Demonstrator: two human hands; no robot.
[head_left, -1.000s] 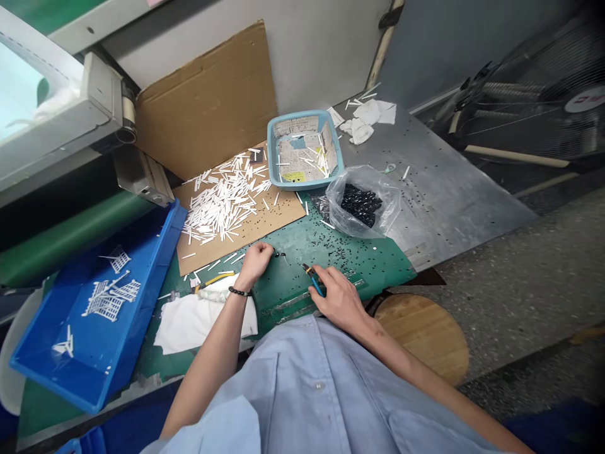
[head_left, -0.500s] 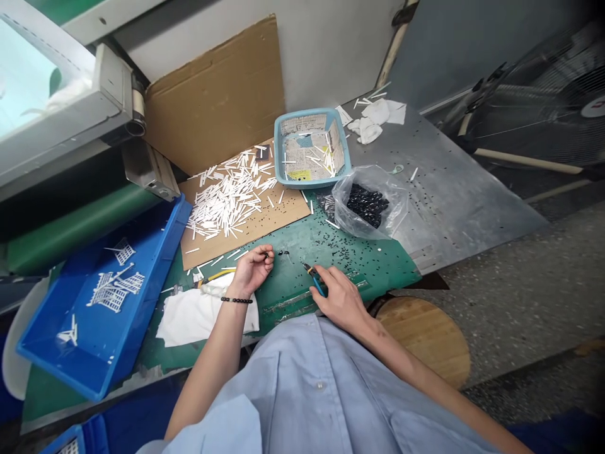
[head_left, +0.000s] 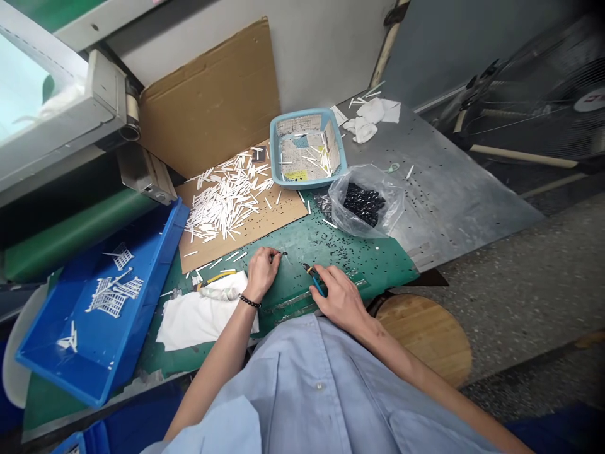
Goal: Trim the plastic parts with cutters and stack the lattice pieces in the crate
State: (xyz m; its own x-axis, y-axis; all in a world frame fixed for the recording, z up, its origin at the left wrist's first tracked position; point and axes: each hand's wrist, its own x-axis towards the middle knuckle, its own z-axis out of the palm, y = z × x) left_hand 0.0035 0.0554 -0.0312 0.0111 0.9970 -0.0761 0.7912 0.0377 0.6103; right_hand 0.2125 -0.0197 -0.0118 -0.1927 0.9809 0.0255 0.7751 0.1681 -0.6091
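L hand point(head_left: 263, 272): fingertips tog. by blk bits point(head_left: 284, 253); hold unclear.
R hand point(head_left: 341, 297): gripping blue-handled nippers point(head_left: 316, 283), tips 11 o'clock.
Clear bag point(head_left: 391, 213): 1 o'clock of nippers.

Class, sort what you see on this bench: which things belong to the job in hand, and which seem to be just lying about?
Likely in the job:
left hand, small black piece at its fingertips
right hand, holding blue-handled tool
clear bag of black pieces

Seemingly lying about:
white cloth
yellow-handled tool
white sticks (untouched, so uncertain)
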